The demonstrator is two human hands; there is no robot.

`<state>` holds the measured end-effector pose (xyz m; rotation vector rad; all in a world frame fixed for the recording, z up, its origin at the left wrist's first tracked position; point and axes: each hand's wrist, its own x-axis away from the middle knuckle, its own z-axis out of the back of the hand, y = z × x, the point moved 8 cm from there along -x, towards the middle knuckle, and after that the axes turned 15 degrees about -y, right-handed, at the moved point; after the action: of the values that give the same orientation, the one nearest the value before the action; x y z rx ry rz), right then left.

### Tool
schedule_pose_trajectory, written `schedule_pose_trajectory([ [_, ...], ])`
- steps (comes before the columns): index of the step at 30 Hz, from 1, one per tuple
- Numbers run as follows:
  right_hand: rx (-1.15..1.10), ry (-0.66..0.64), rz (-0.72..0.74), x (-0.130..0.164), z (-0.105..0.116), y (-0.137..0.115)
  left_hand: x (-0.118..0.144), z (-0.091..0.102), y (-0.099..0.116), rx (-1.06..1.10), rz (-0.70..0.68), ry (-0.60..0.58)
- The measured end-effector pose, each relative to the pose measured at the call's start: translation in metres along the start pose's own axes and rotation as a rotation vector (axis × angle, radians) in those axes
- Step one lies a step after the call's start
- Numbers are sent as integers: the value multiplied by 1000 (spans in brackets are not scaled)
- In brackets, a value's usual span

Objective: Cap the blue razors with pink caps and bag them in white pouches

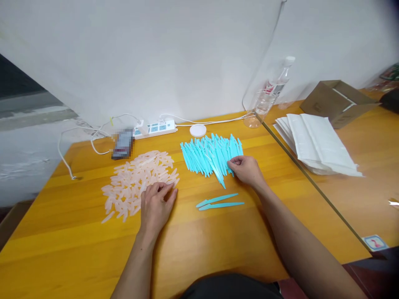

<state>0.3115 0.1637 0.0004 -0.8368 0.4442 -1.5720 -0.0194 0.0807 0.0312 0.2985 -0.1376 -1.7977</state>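
Note:
My left hand is at the right side of a spread heap of pale pink plastic caps, thumb and forefinger closed on a pink cap. At the right end of a pile of slim blue eyebrow razors, my right hand pinches a razor whose full length is hidden among the others and behind the fingers. Between my forearms, two blue razors lie side by side on the wooden table, apart from the pile. Their narrow ends point right.
Behind the piles are a white power strip with cables, a pixelated phone-like device and a round white lid. To the right stand a plastic bottle, white padded sheets and an open cardboard box. A seam crosses the tabletop.

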Motion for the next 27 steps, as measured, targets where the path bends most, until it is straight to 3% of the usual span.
schedule_pose_trajectory([
  [6, -18, 7, 9, 3, 2, -7, -5, -1, 12, -67, -24, 23],
  [11, -282, -10, 91, 11, 11, -4, -4, -4, 12, 67, -63, -26],
  [14, -413, -43, 138, 17, 13, -4, -2, -7, 2, 212, -10, -25],
  [20, -666, -345, 212, 29, -9, -23, -2, -22, -9, 704, 55, -133],
  [22, -630, -425, 271, 34, -17, -33, -1, -14, 0, 624, 1, -123],
  [27, -323, -513, 335, 45, -34, -46, 0, -2, 26, 168, -94, -163],
])
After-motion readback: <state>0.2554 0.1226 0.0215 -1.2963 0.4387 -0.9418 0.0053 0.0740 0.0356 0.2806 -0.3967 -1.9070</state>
